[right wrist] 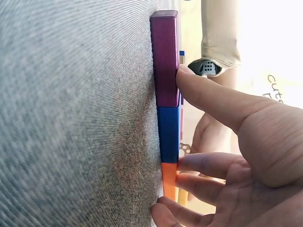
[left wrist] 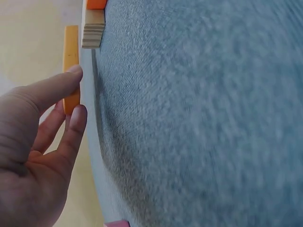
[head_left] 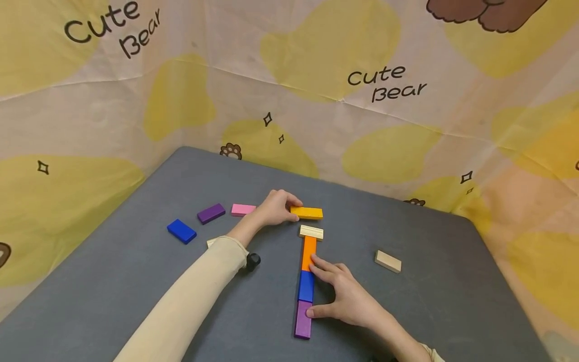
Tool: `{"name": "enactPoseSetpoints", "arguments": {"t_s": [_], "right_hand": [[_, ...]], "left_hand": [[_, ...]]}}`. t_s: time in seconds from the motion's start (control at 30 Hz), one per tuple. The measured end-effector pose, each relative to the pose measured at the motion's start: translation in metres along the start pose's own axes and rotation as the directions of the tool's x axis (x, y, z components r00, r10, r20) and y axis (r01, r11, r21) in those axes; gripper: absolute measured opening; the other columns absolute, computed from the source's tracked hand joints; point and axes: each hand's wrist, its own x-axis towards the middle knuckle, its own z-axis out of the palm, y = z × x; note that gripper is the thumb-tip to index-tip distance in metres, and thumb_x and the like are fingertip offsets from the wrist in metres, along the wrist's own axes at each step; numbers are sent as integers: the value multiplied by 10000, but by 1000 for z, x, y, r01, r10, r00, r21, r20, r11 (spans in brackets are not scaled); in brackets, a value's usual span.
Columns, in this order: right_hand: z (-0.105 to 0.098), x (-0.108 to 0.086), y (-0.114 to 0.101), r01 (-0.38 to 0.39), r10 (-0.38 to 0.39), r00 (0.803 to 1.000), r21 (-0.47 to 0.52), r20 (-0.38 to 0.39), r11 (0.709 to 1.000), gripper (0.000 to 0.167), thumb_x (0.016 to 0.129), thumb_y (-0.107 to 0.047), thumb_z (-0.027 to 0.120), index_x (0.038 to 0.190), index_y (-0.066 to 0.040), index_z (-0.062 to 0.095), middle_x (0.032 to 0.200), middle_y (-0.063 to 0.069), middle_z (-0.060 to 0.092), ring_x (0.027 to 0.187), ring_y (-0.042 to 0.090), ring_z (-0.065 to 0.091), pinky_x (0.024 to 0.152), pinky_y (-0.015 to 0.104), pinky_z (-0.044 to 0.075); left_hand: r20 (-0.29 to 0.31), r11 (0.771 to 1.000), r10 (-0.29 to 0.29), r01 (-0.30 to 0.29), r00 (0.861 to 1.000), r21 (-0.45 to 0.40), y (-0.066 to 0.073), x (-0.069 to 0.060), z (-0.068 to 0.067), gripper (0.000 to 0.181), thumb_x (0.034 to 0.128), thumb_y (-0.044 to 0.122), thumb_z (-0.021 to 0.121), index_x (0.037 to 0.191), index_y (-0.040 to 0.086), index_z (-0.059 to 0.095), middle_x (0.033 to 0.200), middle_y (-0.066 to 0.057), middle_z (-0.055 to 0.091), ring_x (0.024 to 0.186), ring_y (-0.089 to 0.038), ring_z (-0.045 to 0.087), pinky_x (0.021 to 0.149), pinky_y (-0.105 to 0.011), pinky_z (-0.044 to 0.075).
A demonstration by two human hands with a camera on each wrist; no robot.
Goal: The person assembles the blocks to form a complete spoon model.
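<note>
My left hand [head_left: 276, 207] pinches one end of a yellow wooden block [head_left: 310, 213] between thumb and fingers. Just nearer to me, a plain wood block [head_left: 311, 232] lies crosswise at the far end of a line of blocks. That line runs toward me: an orange block [head_left: 309, 249], a blue block [head_left: 305, 286] and a purple block [head_left: 303, 324], end to end. Over the line's right side reaches my right hand [head_left: 347, 299]; its thumb touches the purple block and its fingertips touch the orange one. In the right wrist view the purple block [right wrist: 164, 61] stands closest.
Left of the line lie a pink block [head_left: 243, 210], a second purple block [head_left: 211, 213] and a second blue block [head_left: 182, 231]. Another plain block [head_left: 210, 243] is mostly hidden by my left sleeve. One more plain block [head_left: 387, 261] lies at right on the grey table [head_left: 434, 306].
</note>
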Motion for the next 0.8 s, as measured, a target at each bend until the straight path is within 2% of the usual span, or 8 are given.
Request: {"name": "enactPoseSetpoints", "arguments": {"t_s": [0.13,0.43,0.57,0.8], "right_hand": [[0,1,1,-4,3,1000,6,8,1000,939,715,-576,811,1468,-125,478,1567,-30,315,1228,246,375,970,506,433],[-3,2,3,8,-8,1000,0,2,1000,938,713,-569,816,1464,-119,482,1566,-28,319,1242,247,369,982,505,426],[-5,2,5,-3,3,1000,4,12,1000,941,713,-576,812,1469,-128,476,1566,-32,317,1246,254,368,976,513,430],[-8,4,7,-2,2,1000,-4,17,1000,939,713,-575,813,1468,-128,479,1565,-33,318,1242,252,369,977,518,426]], "left_hand": [[33,1000,-14,13,999,17,2,0,4,377,822,59,803,1186,34,711,1118,-64,696,971,-191,633,886,-299,503],[90,999,-26,28,996,-20,3,3,8,393,809,-1,796,1189,40,705,1124,-52,690,969,-163,639,884,-287,507],[95,999,-31,34,995,-28,4,4,8,394,808,2,798,1189,44,707,1123,-49,690,968,-164,639,881,-284,509],[109,999,-7,11,994,-30,3,6,10,382,800,14,810,1169,43,716,1101,-47,694,935,-149,646,856,-268,517]]}}
